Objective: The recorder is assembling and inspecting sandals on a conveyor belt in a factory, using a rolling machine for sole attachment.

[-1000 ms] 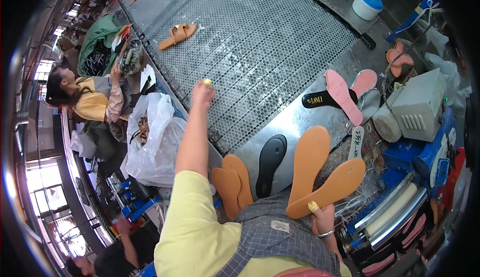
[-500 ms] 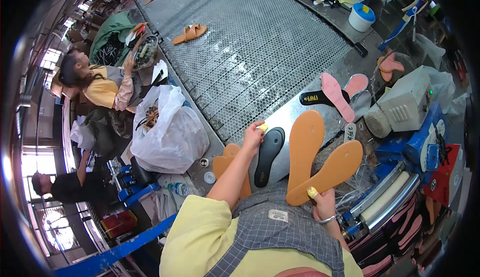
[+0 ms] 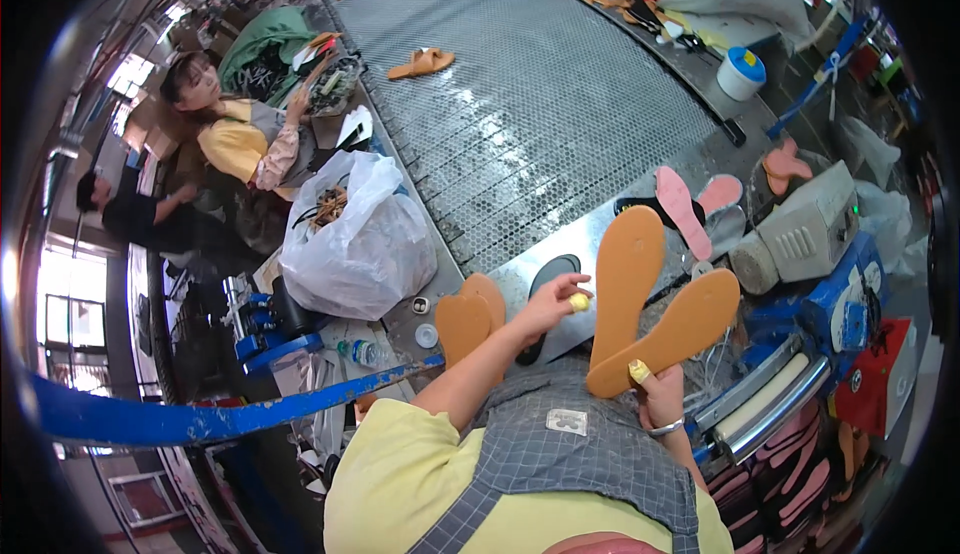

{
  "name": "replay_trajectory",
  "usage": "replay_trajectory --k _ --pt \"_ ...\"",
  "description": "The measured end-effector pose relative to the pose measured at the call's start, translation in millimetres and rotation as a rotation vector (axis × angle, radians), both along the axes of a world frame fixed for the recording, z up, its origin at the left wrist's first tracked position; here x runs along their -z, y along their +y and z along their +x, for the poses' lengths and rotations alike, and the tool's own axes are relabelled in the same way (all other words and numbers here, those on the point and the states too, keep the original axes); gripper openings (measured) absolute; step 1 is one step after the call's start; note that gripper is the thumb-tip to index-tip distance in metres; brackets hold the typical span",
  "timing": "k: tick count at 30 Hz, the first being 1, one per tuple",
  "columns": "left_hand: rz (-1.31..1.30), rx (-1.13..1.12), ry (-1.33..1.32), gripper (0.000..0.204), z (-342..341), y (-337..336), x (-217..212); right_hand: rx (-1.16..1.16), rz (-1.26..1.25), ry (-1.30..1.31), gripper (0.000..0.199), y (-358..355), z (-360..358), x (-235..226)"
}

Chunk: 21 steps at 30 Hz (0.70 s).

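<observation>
Two tan shoe soles (image 3: 628,279) are fanned out in a V, pinched at their narrow ends in my right hand (image 3: 661,396), whose thumb has a yellow wrap. Just left of them is my left hand (image 3: 560,310), empty, with its fingers apart and pointing at the upright sole; yellow wrapping covers a fingertip. Beneath that hand a dark sole (image 3: 552,271) lies on the metal plate (image 3: 590,244), partly covered. More tan soles (image 3: 462,329) rest beside my left forearm.
Ahead stretches a mesh conveyor (image 3: 520,104) carrying a tan sandal (image 3: 421,63). A white plastic bag (image 3: 355,254) stands at left, near a co-worker (image 3: 245,139). Pink insoles (image 3: 683,212) and a grey-and-blue machine (image 3: 815,234) sit at right. A blue bar (image 3: 240,409) crosses the lower left.
My left hand has moved right, from beyond the dark sole to over it, towards the tan soles. My right hand still holds them. The view has shifted slightly.
</observation>
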State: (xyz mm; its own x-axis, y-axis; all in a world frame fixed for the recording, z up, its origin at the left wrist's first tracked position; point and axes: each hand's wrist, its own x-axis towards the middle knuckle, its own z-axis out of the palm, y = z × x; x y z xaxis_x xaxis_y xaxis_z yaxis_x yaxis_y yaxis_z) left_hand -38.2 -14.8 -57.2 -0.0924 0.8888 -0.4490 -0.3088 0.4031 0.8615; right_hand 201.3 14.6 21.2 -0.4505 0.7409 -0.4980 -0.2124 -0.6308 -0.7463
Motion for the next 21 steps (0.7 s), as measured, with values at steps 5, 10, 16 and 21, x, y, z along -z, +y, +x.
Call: replay_trajectory --k 5,10,16,21 --pt "0.051 0.048 -0.072 0.041 21.3 -2.8 -17.4 -0.048 0.045 0.001 0.026 6.5 1.6 -7.6" --pt "0.058 0.076 0.035 0.047 20.9 6.8 -26.1 -0.013 0.076 0.007 0.025 6.4 4.4 -12.2" --pt "0.003 0.079 0.035 0.049 14.9 9.4 -26.5 -0.001 0.057 0.03 0.026 8.4 15.8 -3.1" --pt "-0.026 0.07 0.038 0.048 14.2 11.7 -26.8 0.011 0.063 0.063 0.029 6.4 17.9 2.4"
